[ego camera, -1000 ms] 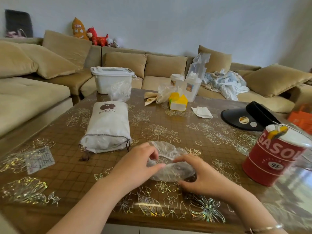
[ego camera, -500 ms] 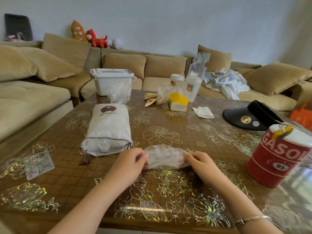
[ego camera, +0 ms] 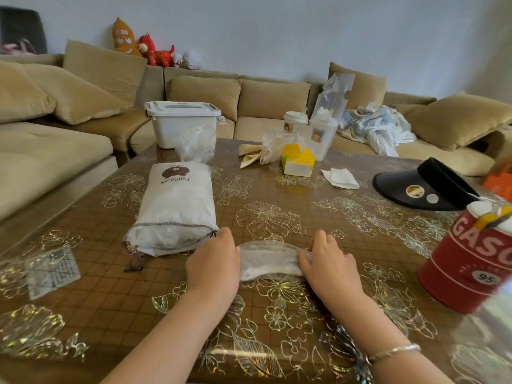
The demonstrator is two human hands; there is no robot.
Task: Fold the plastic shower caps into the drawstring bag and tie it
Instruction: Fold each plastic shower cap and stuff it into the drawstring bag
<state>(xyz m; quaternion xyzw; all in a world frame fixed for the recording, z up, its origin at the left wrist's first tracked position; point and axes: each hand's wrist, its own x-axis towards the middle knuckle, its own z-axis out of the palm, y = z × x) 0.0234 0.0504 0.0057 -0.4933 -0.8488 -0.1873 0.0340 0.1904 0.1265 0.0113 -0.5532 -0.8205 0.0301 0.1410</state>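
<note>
Head view: folding step. Cap [ego camera: 270,260], a flattened strip near the table's [ego camera: 318,217] front edge, between my hands. Left fingers [ego camera: 221,245] and right fingers [ego camera: 310,259] pinch its ends. Bag [ego camera: 174,209] just left, mouth toward me. Next: fold the strip shorter, then slip it in.

I see two bare forearms entering from the lower edge, both ending in bare hands near the red tin [ego camera: 468,261].

Left hand [ego camera: 213,266]: no ring, watch or band visible. The forearm is uncovered up to the frame edge; no sleeve shows. This is the arm farther from the red tin.

Right hand [ego camera: 328,266]: no ring visible on the fingers [ego camera: 318,242] that show. A thin silver-coloured bracelet [ego camera: 394,351] encircles the wrist, below the red tin; it appears as a narrow, slightly beaded band. The forearm behind it is uncovered, with no sleeve in view.

Nails cannot be made out.
</note>
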